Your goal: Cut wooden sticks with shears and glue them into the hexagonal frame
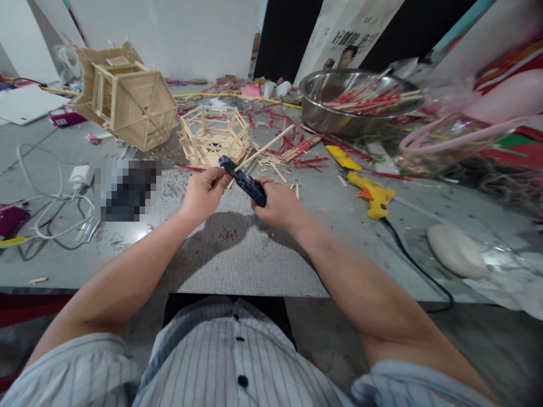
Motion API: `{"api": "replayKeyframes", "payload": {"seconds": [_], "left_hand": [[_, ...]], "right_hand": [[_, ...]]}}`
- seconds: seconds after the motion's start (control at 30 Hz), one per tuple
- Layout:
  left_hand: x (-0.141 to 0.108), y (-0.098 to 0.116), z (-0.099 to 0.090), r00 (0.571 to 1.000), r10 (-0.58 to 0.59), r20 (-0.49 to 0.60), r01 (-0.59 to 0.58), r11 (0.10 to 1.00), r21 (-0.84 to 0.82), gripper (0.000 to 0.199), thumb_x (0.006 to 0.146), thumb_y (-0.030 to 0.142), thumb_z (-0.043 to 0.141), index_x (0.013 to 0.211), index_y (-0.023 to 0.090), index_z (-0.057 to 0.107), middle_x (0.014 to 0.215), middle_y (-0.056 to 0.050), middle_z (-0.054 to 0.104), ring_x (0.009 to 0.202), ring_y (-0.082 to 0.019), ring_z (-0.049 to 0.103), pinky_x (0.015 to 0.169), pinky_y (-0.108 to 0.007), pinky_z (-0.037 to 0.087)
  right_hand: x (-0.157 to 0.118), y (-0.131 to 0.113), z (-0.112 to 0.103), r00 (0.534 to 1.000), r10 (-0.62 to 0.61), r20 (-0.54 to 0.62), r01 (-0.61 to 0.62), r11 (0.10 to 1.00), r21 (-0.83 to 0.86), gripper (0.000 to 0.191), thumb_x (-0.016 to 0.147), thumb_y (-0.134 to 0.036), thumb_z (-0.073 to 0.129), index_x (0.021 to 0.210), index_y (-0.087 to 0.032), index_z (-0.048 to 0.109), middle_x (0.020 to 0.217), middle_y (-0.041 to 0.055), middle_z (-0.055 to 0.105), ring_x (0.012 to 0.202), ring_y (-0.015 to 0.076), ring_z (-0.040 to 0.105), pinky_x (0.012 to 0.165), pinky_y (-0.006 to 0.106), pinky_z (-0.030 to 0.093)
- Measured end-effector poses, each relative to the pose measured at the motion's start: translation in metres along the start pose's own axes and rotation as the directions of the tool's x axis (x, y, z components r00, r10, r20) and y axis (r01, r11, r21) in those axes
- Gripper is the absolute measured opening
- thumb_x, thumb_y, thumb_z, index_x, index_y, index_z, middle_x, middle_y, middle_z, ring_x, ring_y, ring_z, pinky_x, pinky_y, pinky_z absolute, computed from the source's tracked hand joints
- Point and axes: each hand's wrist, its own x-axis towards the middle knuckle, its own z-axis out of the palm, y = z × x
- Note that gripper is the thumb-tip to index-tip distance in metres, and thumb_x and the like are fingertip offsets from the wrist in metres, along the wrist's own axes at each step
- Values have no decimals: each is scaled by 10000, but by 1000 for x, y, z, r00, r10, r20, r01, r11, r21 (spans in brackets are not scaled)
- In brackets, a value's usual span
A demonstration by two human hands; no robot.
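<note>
Just in front of open hexagonal pale-wood frame [201, 154]: right hand [278, 202] closed round dark-blue plier-like tool [251, 189], slim pale wooden stick [271, 143] lying across it; left hand [204, 191] pinches stick's near end, seemingly steadying it. Yellow plastic glue gun [376, 195] right of frame, presumably for easy reach.

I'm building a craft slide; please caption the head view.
Right hand holds a blue tool at a wooden stick, left hand close by, before a stick-built frame.
</note>
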Motion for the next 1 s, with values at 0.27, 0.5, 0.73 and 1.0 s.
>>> {"api": "replayKeyframes", "payload": {"seconds": [0.27,0.5,0.73,1.0], "left_hand": [[-1,2,0,999,43,-13,-42,994,101,137,824,243,562,738,165,635,514,39,448,478,-74,346,491,-221,261],[0,7,-2,997,82,17,-83,989,122,177,853,249,531,763,161,655,623,2,560,610,-111,487,597,-224,342],[4,6,-2,995,71,65,-74,996,42,162,835,216,542,700,151,603,557,39,426,560,-83,368,550,-211,298],[10,-3,-4,956,115,270,-37,960,-279,363,856,486,545,673,176,501,504,68,271,451,-60,252,446,-214,214]], "right_hand": [[1,-2,1,1000,17,5,-17,998,-60,446,724,-251,529,1161,-183,593,975,155,713,884,344,679,810,512,528],[0,-2,-1,999,34,18,-34,999,-32,539,723,-261,529,1253,-170,552,1108,159,692,1006,367,658,872,537,514],[0,-1,-3,1000,17,24,-17,1000,1,587,722,-249,545,1300,-145,525,1265,163,630,1134,358,612,971,527,484],[-1,-3,-8,998,10,54,-8,999,-39,632,747,-224,530,1363,-99,466,1349,159,576,1235,315,552,1044,476,442]]}}
